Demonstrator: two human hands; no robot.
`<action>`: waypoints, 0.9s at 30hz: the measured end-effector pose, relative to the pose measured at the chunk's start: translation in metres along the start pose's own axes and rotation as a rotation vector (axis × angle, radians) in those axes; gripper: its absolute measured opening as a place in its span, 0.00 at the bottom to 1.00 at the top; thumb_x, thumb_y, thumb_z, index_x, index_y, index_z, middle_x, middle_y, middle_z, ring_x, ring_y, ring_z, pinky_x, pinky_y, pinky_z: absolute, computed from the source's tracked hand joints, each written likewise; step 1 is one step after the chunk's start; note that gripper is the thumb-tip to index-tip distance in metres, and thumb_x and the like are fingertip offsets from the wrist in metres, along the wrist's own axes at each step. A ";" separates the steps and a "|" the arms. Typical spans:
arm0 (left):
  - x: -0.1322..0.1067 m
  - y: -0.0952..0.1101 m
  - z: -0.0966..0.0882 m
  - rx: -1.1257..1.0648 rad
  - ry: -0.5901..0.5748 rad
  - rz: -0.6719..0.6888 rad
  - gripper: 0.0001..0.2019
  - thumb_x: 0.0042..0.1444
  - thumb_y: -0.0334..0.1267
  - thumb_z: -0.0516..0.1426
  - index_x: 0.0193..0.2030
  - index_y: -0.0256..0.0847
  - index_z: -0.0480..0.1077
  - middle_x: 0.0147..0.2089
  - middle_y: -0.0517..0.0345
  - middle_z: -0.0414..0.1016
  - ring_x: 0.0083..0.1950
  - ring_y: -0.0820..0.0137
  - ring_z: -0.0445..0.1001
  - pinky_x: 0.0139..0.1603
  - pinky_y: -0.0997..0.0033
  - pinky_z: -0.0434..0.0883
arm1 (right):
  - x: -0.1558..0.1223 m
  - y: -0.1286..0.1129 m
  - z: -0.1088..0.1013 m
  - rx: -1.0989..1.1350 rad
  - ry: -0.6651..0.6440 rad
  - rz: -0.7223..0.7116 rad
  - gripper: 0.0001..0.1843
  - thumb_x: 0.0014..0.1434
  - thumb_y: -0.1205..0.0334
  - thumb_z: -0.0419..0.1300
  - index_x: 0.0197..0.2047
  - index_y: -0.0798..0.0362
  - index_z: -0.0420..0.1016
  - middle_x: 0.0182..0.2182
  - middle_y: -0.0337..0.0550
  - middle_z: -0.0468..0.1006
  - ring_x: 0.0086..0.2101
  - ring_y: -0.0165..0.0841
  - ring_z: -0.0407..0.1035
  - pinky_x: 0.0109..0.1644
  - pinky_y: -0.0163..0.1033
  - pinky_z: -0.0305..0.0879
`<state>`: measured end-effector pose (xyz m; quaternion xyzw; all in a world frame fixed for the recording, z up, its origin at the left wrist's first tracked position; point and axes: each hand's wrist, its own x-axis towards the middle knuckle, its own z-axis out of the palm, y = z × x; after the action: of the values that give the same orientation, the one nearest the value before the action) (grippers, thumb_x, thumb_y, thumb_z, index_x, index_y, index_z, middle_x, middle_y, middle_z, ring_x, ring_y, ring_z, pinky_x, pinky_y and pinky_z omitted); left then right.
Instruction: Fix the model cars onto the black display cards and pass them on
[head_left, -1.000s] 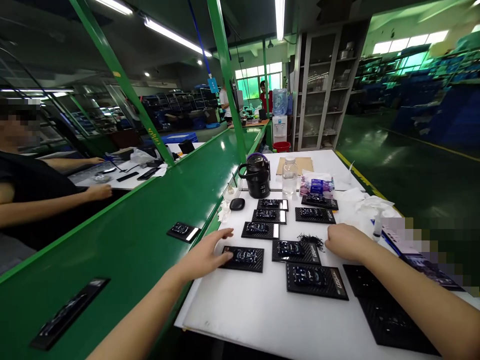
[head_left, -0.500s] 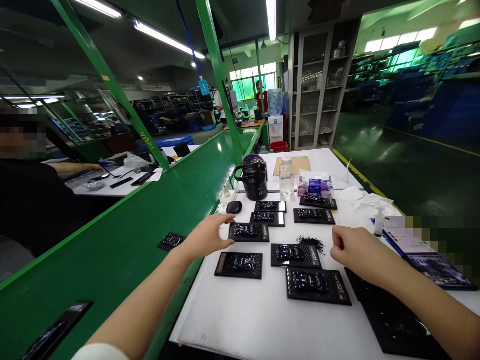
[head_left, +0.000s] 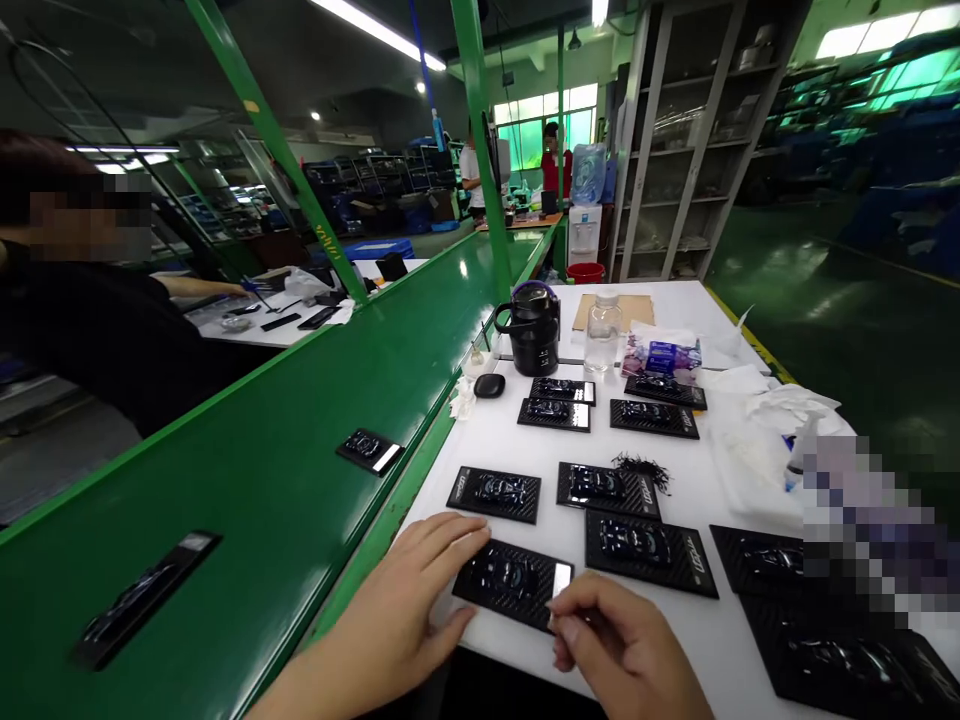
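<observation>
A black carbon-pattern card (head_left: 514, 582) with a dark glossy part and a white label end lies at the near edge of the white table (head_left: 525, 450). My left hand (head_left: 409, 605) rests flat on its left end, fingers spread. My right hand (head_left: 615, 650) is curled at the card's right end, fingertips pinched at the white label; I cannot make out what they grip. Several more such cards (head_left: 606, 484) lie in rows beyond, next to a small pile of black slivers (head_left: 641, 465).
A green conveyor (head_left: 300, 420) runs along the left, carrying two cards (head_left: 368, 450). A black kettle (head_left: 534, 326), a clear bottle (head_left: 602, 334), a packet (head_left: 661, 357) and white cloths (head_left: 787, 405) stand at the table's back. A person (head_left: 97, 320) sits across the conveyor. Larger black trays (head_left: 840, 650) lie at right.
My left hand has drawn one card from the row to the near edge of the table. My right hand came in from the right to that card's label end. The view tilted down.
</observation>
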<state>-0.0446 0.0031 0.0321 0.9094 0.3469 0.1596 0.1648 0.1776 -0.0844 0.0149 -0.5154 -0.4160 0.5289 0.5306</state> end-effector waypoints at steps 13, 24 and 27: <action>-0.001 0.070 0.025 -0.494 0.231 0.025 0.09 0.62 0.27 0.57 0.42 0.48 0.70 0.39 0.60 0.77 0.40 0.72 0.76 0.41 0.72 0.74 | -0.015 0.000 -0.008 -0.168 -0.129 -0.124 0.04 0.60 0.60 0.60 0.36 0.50 0.72 0.28 0.41 0.78 0.30 0.33 0.76 0.36 0.34 0.72; 0.002 0.067 0.041 -0.399 0.134 0.001 0.06 0.67 0.30 0.46 0.41 0.45 0.60 0.39 0.58 0.68 0.38 0.72 0.69 0.40 0.73 0.69 | -0.015 0.003 -0.012 -0.232 -0.121 -0.139 0.04 0.57 0.67 0.58 0.37 0.52 0.72 0.31 0.41 0.79 0.31 0.33 0.74 0.36 0.34 0.71; 0.001 0.067 0.042 -0.378 0.142 -0.030 0.07 0.67 0.31 0.45 0.38 0.44 0.60 0.37 0.58 0.67 0.37 0.71 0.67 0.39 0.72 0.67 | -0.014 0.001 -0.010 -0.280 -0.075 -0.141 0.03 0.55 0.68 0.58 0.34 0.52 0.73 0.28 0.40 0.77 0.30 0.32 0.72 0.33 0.33 0.68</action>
<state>0.0117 -0.0510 0.0223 0.8435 0.3350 0.2832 0.3100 0.1856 -0.0997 0.0142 -0.5337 -0.5405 0.4460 0.4734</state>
